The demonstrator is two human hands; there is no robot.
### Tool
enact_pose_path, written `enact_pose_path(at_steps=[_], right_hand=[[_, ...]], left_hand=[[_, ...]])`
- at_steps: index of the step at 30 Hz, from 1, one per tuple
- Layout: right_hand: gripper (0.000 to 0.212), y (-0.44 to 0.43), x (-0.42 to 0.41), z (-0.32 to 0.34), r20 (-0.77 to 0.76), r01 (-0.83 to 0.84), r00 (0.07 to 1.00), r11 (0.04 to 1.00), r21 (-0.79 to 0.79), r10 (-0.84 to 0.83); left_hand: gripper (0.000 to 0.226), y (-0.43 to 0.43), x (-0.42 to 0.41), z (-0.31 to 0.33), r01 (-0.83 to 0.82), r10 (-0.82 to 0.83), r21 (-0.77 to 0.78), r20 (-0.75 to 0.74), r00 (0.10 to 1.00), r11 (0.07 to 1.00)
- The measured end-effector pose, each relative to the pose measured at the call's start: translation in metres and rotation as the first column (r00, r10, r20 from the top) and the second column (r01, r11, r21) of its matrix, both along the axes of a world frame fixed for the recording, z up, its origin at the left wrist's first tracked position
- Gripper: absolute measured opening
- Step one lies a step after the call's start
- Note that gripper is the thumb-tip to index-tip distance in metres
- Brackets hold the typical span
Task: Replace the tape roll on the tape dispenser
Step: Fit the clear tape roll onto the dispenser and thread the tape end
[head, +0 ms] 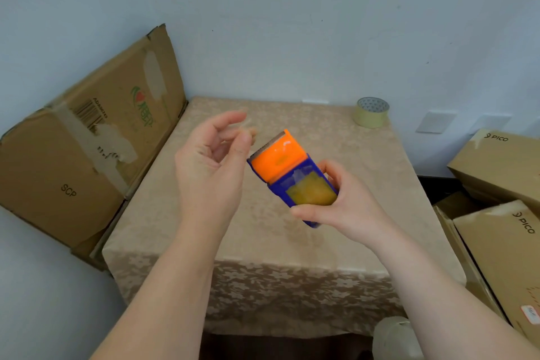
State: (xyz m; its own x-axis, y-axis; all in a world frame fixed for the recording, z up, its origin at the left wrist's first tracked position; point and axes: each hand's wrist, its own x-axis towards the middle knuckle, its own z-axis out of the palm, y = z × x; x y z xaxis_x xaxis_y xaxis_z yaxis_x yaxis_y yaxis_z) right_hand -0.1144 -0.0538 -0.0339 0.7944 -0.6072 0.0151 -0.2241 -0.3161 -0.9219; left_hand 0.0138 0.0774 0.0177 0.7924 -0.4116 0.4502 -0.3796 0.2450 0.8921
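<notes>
I held the tape dispenser (292,177) in my right hand (342,204) above the table (263,231), gripping its blue body at the lower end with my thumb across the bottom edge and my fingers curled round the far side. The dispenser was tilted, its orange head pointing up and away from me, the toothed cutting edge at the very top. Through the blue frame a yellowish patch showed — tape, I think, though it was too blurred to be sure.

My left hand (213,161) hovered just left of the dispenser, not touching it, palm turned toward it. Its thumb and forefinger were drawn close together near the orange head; whether they pinched a bit of tape I could not tell, as the fingertips were blurred.

A tape roll (371,112) — pale yellow, lying flat — sat on the table well beyond the dispenser, at the far right corner. A flattened cardboard box (87,149) leaned against the wall left of the table, and stacked PICO boxes (496,184) stood to its right.
</notes>
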Motion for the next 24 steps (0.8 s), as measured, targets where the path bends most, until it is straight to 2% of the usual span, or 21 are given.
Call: enact_pose_path(at_steps=[3, 5, 7, 10, 13, 15, 18, 21, 23, 24], right_hand=[[0.043, 0.001, 0.0, 0.0, 0.011, 0.072, 0.997, 0.996, 0.055, -0.073], [0.038, 0.003, 0.001, 0.001, 0.022, 0.12, 0.992, 0.986, 0.113, -0.123], [0.047, 0.001, 0.002, 0.001, 0.01, 0.178, 0.983, 0.973, 0.145, -0.182], [0.056, -0.001, 0.003, -0.003, -0.024, 0.228, 0.973, 0.952, 0.203, -0.228], [0.04, 0.002, 0.006, -0.003, -0.032, 0.28, 0.958, 0.909, 0.307, -0.285], [0.022, 0.0, 0.007, -0.003, 0.029, 0.276, 0.947, 0.854, 0.44, -0.32], [0.022, -0.006, 0.009, -0.005, 0.069, 0.246, 0.942, 0.817, 0.521, -0.328], [0.023, -0.013, 0.014, -0.012, 0.021, 0.317, 0.937, 0.87, 0.377, -0.35], [0.034, -0.016, 0.021, -0.02, -0.07, 0.372, 0.928, 0.924, 0.088, -0.367], [0.04, -0.016, 0.026, -0.023, -0.129, 0.384, 0.91, 0.919, -0.095, -0.393]], left_hand=[[0.026, -0.005, 0.007, -0.012, -0.062, 0.058, 0.12, 0.03, 0.998, 0.991], [0.026, -0.007, 0.012, -0.02, -0.128, 0.1, 0.234, 0.126, 0.987, 0.964], [0.034, -0.008, 0.016, -0.027, -0.165, 0.107, 0.342, 0.181, 0.978, 0.925], [0.047, -0.011, 0.017, -0.035, -0.124, 0.041, 0.516, 0.17, 0.985, 0.848], [0.062, -0.014, 0.016, -0.038, -0.107, -0.055, 0.665, 0.217, 0.975, 0.739], [0.068, -0.015, 0.019, -0.037, -0.069, -0.055, 0.686, 0.158, 0.986, 0.724], [0.071, -0.016, 0.025, -0.036, 0.02, -0.019, 0.66, -0.008, 1.0, 0.751], [0.07, -0.016, 0.025, -0.038, 0.101, -0.03, 0.654, -0.119, 0.992, 0.75], [0.066, -0.019, 0.026, -0.041, 0.159, -0.031, 0.658, -0.201, 0.979, 0.736], [0.064, -0.02, 0.026, -0.043, 0.183, -0.027, 0.661, -0.239, 0.971, 0.728]])
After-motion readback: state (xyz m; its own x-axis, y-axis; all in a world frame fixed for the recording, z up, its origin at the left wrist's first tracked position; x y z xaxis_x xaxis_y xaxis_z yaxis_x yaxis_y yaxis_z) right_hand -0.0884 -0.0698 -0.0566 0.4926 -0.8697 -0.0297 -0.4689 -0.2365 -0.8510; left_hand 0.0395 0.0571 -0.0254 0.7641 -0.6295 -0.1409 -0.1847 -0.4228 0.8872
